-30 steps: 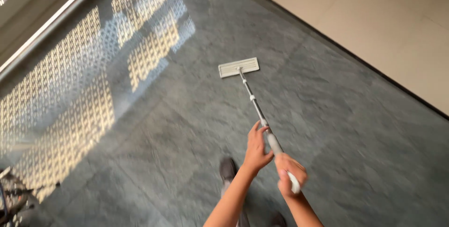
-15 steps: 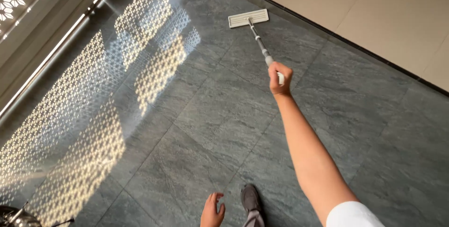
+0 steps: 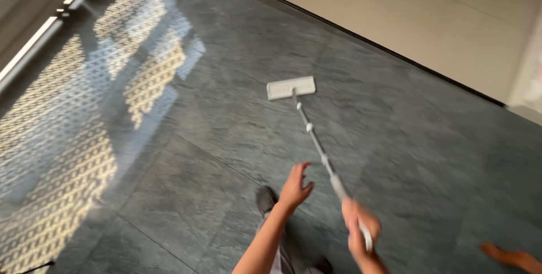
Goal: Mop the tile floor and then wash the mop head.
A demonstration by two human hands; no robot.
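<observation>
Right hand (image 3: 361, 226) clenched around the top end of the mop pole (image 3: 322, 155), low in view, blurred by motion. Left hand (image 3: 294, 186) open, fingers spread, just left of the pole and apart from it; nothing in it.

Pole runs up and away from the right hand, slanting left, to the mop head (image 3: 291, 88). Head is a flat pale rectangle, lying flat on the floor (image 3: 214, 138), well ahead of both hands.

Floor is large dark grey stone tiles. Far left of the left hand, patterned sunlight (image 3: 141, 76) falls across the tiles in a lattice of bright patches. Beyond the mop head, a dark edge strip, then a pale beige surface (image 3: 406, 14).

Below the left hand, a dark shoe (image 3: 265, 199) on the tile. Far right of the right hand, at the bottom corner, a blurred bare foot (image 3: 511, 257); cannot tell whose.
</observation>
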